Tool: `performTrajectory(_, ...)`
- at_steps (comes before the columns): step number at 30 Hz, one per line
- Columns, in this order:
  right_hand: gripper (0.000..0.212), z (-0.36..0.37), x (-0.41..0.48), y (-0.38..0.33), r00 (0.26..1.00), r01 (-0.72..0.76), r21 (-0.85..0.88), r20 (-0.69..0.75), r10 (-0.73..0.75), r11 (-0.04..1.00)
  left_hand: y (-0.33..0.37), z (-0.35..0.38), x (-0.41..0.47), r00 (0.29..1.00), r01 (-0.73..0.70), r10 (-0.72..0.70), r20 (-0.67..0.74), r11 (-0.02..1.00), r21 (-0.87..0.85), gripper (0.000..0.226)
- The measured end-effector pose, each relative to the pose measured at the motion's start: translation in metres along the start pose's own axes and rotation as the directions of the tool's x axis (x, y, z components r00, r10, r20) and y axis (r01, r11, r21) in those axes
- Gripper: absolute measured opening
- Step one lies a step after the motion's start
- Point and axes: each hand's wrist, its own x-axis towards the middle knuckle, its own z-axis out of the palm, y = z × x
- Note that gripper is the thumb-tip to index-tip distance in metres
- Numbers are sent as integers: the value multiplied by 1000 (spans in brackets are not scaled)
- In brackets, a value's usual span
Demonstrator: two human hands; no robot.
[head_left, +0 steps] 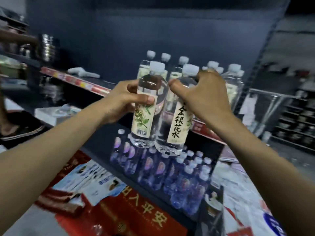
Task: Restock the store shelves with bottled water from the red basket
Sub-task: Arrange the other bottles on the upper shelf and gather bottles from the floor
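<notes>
Left hand (pixel 119 103) wraps clear, cream-labelled plastic water bottle (pixel 150 116); right hand (pixel 204 97) grips matching second bottle (pixel 179 128) at shoulder. Both aloft, touching, before dark shelf (pixel 112 81). Set upright beside white-capped row (pixel 233 82), labels outward.

It is dim in here, and the dark back panel (pixel 119 36) soaks up most of the light; what falls on things is flat, with only soft shadows. Only the middle is crisp: the bottle with the leaf label (pixel 144 114) and the bottle with the black lettering (pixel 179 125) read clearly, with faint glints on their clear plastic. The white caps (pixel 151 54) behind them glow pale and fuzzy. Toward the edges everything smears: steel pots (pixel 46 46) at left, racks (pixel 296 120) at right, purple-labelled bottles (pixel 158 167) below. The wide lens bows the shelf edge (pixel 76 80).
</notes>
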Motion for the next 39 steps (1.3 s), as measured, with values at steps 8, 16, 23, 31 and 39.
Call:
performTrajectory(8, 51, -59, 27, 76, 975, -188, -80, -137, 176, 979, -7, 71, 75, 1000, 0, 1, 15, 999, -54, 43)
performTrajectory(16, 50, -80, 50, 142, 919, -333, -178, -281, 277, 926, -22, 110, 125, 1000, -5, 6, 14, 998, -65, 36)
performTrajectory(23, 43, -56, 54, 183, 876, -410, -148, -338, 343, 900, -35, 111, 146, 999, -20, 22, 29, 998, -64, 51)
performTrajectory(31, 50, -20, 70, 168, 761, -434, 228, -424, 490, 871, -43, 119, 147, 988, -155, 154, 19, 984, 87, 42)
performTrajectory(39, 65, -4, 51, 150, 794, -395, 340, -341, 503, 854, -59, 114, 146, 984, -142, 146, -102, 989, 46, 56)
